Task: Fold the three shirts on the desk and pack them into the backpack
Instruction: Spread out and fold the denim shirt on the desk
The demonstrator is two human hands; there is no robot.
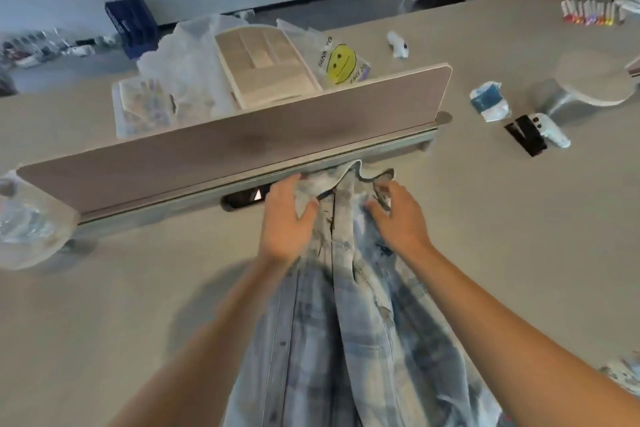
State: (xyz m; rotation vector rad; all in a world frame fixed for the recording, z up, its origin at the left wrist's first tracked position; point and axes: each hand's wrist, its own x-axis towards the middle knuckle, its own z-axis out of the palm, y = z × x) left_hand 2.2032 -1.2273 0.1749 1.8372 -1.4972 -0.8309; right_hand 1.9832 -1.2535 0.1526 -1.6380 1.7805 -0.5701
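Both hands grip the plaid shirt [346, 322] collar on the counter [519, 236]: left hand [287, 218], right hand [398, 215]; far bag [341, 61] reads "THANK YOU".

Left hand [285, 218] and right hand [398, 215] grip plaid shirt [346, 322] collar on desk [121, 305]

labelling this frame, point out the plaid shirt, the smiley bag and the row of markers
plaid shirt [363, 340], head view, on the blue-grey front panel below the hands
smiley bag [341, 61], head view, on the yellow face print
row of markers [588, 12], head view, on the middle of the row
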